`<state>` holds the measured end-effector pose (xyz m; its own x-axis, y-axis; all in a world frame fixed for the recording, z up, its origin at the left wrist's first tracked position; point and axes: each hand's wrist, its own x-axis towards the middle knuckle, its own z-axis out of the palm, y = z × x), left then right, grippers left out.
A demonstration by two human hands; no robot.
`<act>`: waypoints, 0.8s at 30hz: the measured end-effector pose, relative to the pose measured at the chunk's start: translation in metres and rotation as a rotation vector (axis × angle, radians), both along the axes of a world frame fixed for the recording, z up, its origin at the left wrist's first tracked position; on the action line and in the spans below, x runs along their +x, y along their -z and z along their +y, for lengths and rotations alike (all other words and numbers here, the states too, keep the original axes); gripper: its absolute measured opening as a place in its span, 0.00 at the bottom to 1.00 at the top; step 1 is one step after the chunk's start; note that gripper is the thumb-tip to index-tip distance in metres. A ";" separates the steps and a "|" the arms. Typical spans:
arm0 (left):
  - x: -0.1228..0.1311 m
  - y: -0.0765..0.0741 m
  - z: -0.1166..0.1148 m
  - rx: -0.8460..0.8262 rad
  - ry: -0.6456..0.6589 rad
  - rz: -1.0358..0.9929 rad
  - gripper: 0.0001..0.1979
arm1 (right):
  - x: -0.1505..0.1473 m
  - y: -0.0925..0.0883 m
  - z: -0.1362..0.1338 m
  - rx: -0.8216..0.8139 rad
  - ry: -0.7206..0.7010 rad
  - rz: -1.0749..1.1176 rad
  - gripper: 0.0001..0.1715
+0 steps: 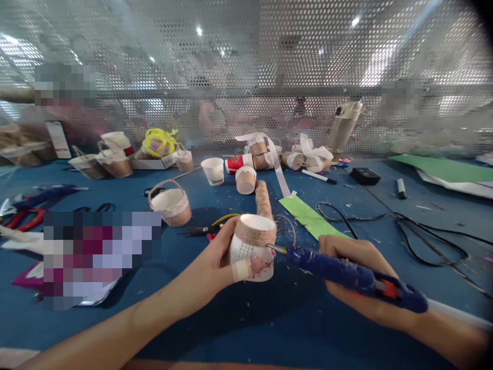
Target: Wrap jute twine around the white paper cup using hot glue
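Over blue tabletop (285, 324), perforated panel (246, 51) beyond, hands (217, 259) (354, 249) around cup (246, 249) (left), glue gun (333, 268) (right).

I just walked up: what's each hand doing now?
Left hand: closed around a paper cup partly wrapped in twine.
Right hand: closed around a blue glue gun.

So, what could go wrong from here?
1. Burn: the glue gun in the right hand has its nozzle at the cup, close to the left hand's thumb; a slip could touch skin, if it's hot.
2. Snag: a loose twine strand loops near the nozzle and might catch or stick.
3. Dent: the cup looks like thin paper, so a hard grip might deform it.
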<state>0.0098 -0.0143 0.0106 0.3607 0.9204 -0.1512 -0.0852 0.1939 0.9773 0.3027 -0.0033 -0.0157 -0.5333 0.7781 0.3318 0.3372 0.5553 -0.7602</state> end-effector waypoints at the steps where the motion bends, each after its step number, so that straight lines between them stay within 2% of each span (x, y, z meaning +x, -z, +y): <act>1: 0.000 0.001 0.000 0.004 0.005 0.005 0.30 | -0.001 0.001 -0.001 0.007 0.008 0.009 0.15; 7: 0.003 -0.004 -0.003 0.014 -0.029 0.020 0.27 | -0.003 -0.003 -0.001 0.004 0.018 -0.012 0.15; 13: 0.002 -0.006 -0.004 0.018 -0.086 0.016 0.31 | 0.001 -0.007 0.002 0.003 0.036 -0.040 0.15; 24: 0.008 -0.007 -0.007 -0.044 -0.118 -0.013 0.29 | -0.003 0.001 -0.004 0.037 0.043 0.018 0.14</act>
